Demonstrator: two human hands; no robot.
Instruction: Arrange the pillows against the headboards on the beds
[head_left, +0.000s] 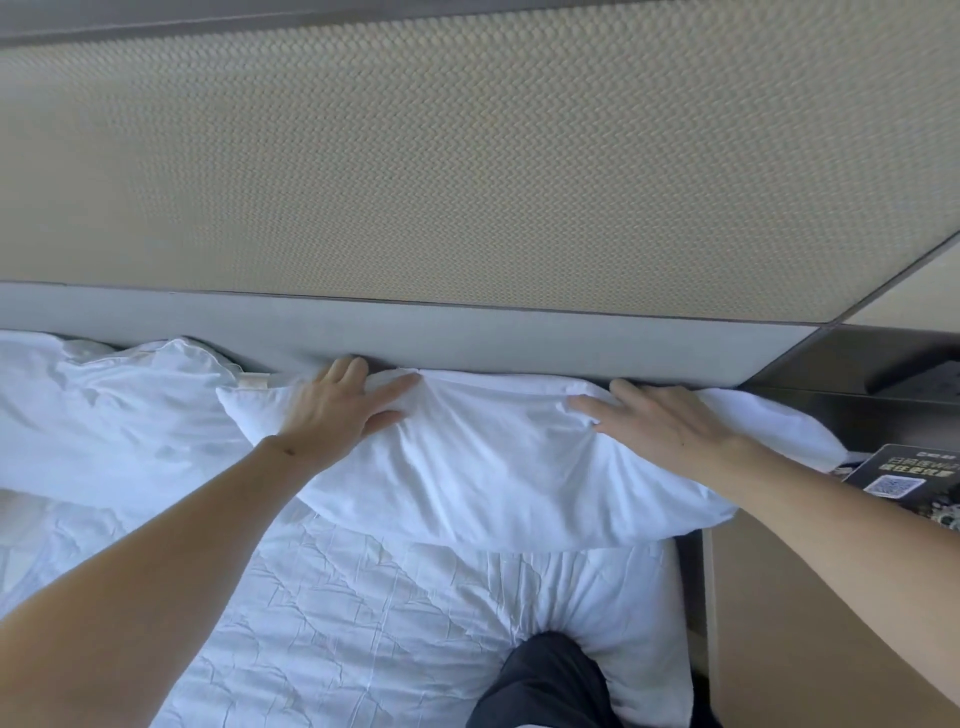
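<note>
A white pillow (498, 467) lies flat at the head of the bed, its far edge touching the grey headboard (519, 338). My left hand (343, 410) rests flat on the pillow's upper left part, fingers spread, gripping nothing. On the upper right part my right hand (660, 426) presses down, fingers spread as well. A second white pillow (119, 405) lies to the left along the same headboard, rumpled, with its left end cut off by the frame edge.
The white quilted bed cover (337, 623) fills the foreground, and my knee in dark trousers (545, 680) presses into it. At the right stands a dark bedside table (857, 410) with a black card bearing a QR code (898, 478). Behind the headboard is a woven beige wall panel (467, 156).
</note>
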